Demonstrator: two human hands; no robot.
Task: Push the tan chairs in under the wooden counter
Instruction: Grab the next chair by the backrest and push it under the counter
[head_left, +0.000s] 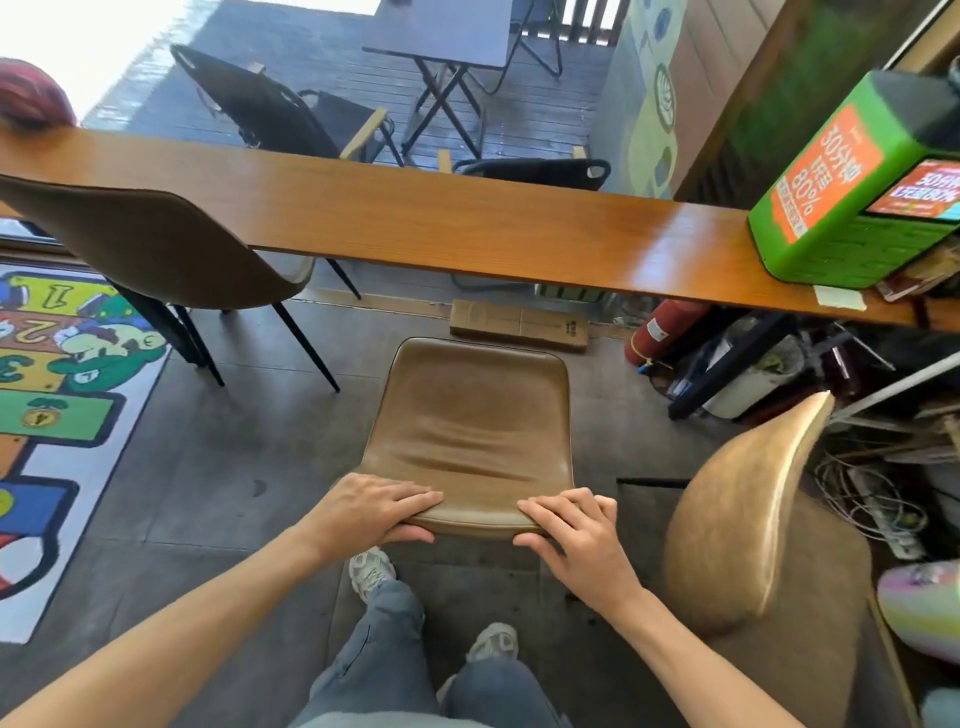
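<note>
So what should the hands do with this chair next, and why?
Probably push it straight forward. Both the left hand and right hand grip the top of the middle chair's backrest, and its seat sits short of the wooden counter.

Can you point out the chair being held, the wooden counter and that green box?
middle tan chair (470, 415): head view, on its seat.
wooden counter (415, 218): head view, bare top surface.
green box (810, 249): head view, front face.

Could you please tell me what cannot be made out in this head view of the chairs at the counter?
- Middle chair: legs hidden under its own seat.
- Left chair: seat front hidden under the counter.
- Right chair: seat and legs hidden by its own back.
- Green box: cut off by the right edge.
</note>
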